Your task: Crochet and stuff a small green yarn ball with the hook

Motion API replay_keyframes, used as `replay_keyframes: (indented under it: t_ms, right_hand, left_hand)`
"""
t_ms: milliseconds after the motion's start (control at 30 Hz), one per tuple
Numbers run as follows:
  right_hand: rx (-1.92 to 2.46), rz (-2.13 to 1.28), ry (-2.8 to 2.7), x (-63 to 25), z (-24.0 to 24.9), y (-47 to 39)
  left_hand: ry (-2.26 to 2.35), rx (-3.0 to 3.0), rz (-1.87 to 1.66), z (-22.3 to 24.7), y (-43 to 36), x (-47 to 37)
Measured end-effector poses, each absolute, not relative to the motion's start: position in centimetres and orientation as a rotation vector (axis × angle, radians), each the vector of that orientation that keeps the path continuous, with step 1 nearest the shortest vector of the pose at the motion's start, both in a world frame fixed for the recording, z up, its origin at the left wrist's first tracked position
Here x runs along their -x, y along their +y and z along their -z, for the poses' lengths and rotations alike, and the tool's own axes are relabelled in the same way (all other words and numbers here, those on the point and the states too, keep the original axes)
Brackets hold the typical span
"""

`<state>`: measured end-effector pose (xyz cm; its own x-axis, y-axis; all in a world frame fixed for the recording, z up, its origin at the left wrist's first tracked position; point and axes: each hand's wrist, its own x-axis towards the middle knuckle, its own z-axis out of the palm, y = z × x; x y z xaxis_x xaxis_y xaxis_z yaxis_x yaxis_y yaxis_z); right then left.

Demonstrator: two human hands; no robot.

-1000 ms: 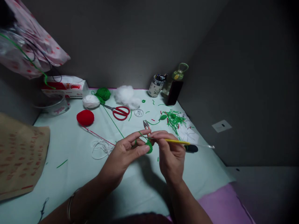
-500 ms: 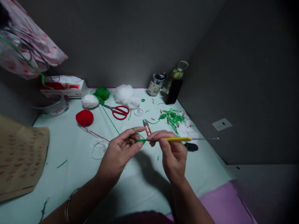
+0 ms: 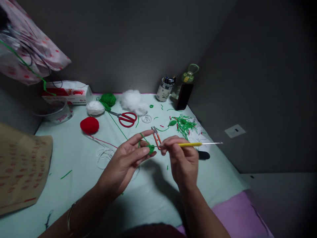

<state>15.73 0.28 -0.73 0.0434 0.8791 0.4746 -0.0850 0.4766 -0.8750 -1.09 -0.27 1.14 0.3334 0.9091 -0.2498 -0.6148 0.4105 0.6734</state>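
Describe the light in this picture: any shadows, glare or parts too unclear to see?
Head view: dim overall, the right wall fading to near black; head view: a soft shadow on the cloth, beside the right hand; head view: no harsh glare; head view: stitches on the green piece too small to make out.

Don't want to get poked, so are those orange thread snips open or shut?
Open: the orange thread snips lie with their blade tips apart.

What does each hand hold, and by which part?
The right hand grips the hook by its yellow handle; the left hand pinches the green piece by one edge.
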Motion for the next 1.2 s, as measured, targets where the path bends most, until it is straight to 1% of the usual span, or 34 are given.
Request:
replay_keyframes:
  t_ms: [67, 167, 233, 300, 367, 433, 533, 600, 700, 867, 1033, 1200]
  right_hand:
    - [0.808, -0.891, -1.360, -15.4, 0.8, 0.5]
    - [0.860, -0.773, -1.448, -15.0, 0.9, 0.1]
    - [0.879, -0.598, -1.548, -14.9, 1.0, -0.3]
    - [0.900, -0.353, -1.706, -14.9, 1.1, -0.7]
    - [0.888, -0.205, -1.782, -15.1, 1.2, -0.9]
    - [0.891, -0.299, -1.675, -15.4, 1.1, -0.7]
    - [0.861, -0.697, -1.360, -15.6, 0.9, 0.0]
    - [0.821, -0.878, -1.276, -15.5, 0.8, 0.3]
    - [0.848, -0.958, -1.301, -15.3, 0.7, 0.6]
    - [0.790, -1.138, -1.134, -15.4, 0.7, 0.7]
    - [0.741, -1.162, -1.194, -15.8, 0.7, 0.5]
    - [0.843, -0.943, -1.390, -15.8, 0.3, -0.2]
  left_hand:
    - [0.686, -0.594, -1.069, -0.9, -0.4, 0.9]
    - [0.759, -0.706, -1.076, -0.4, -0.6, 0.5]
    - [0.811, -0.718, -1.127, -0.2, -0.7, 0.3]
    - [0.797, -0.641, -1.154, -0.3, -0.7, 0.2]
    - [0.738, -0.505, -1.098, -0.4, -0.5, 0.2]
    - [0.691, -0.401, -1.031, -0.7, -0.2, 0.4]
    - [0.675, -0.375, -1.044, -1.0, 0.0, 0.8]
    - [0.689, -0.455, -1.063, -1.0, 0.0, 0.9]
    - [0.749, -0.648, -1.057, -0.8, -0.3, 0.8]
    - [0.841, -0.781, -1.072, -0.7, -0.3, 0.9]
    - [0.892, -0.833, -1.071, -0.5, -0.4, 1.3]
    - [0.983, -0.948, -1.076, -0.5, -0.4, 1.5]
